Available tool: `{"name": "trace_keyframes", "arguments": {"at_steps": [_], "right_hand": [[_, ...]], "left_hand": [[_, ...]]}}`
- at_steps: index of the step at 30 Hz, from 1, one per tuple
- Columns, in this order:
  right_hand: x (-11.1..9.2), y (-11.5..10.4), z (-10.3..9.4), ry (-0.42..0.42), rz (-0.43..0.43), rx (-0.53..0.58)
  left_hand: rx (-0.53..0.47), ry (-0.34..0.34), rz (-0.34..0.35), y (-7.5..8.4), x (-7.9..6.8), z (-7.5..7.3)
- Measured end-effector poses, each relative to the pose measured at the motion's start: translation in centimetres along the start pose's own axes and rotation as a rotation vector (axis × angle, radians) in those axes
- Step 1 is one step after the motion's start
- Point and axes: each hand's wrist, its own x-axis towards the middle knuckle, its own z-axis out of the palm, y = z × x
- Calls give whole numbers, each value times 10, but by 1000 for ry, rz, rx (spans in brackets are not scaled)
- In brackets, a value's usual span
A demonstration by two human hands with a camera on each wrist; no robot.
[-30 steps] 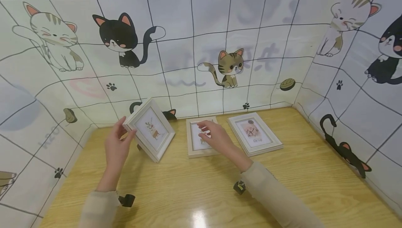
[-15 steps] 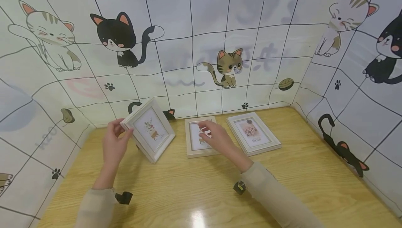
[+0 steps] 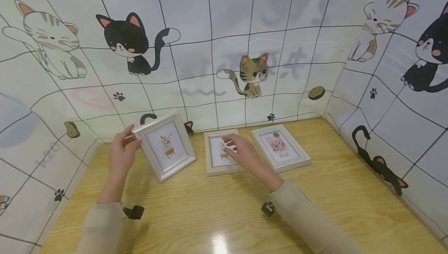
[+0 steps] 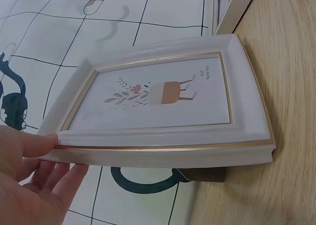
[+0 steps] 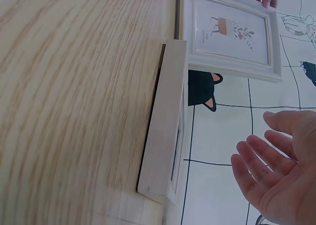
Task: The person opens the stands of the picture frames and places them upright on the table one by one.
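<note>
A white picture frame (image 3: 167, 147) with a plant-pot print stands tilted on the table at the left. My left hand (image 3: 120, 155) pinches its upper left corner, thumb on the front and fingers behind, as the left wrist view also shows. A dark brown stand piece (image 4: 202, 174) sticks out behind this frame. My right hand (image 3: 243, 151) hovers above a second picture frame (image 3: 215, 153), which lies flat in the middle and is partly hidden. In the right wrist view its fingers are loosely bent, with nothing between them.
A third picture frame (image 3: 280, 149), with a pink flower print, lies flat on the wooden table (image 3: 196, 215) to the right. Walls (image 3: 196, 24) covered in cat-patterned sheeting close off the back and both sides.
My left hand has turned the left frame to face more forward, its held corner shifting slightly left. The right hand stays almost still above the middle frame.
</note>
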Motion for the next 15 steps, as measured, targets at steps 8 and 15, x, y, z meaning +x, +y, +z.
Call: {"name": "trace_keyframes", "arguments": {"at_steps": [8,15], "right_hand": [[-3,1,-3,10,18,3],[-4,5,-4,4,22,-17]], "left_hand": [[3,50,-19,-2,8,1],[80,54,-13,-3,19,3]]}}
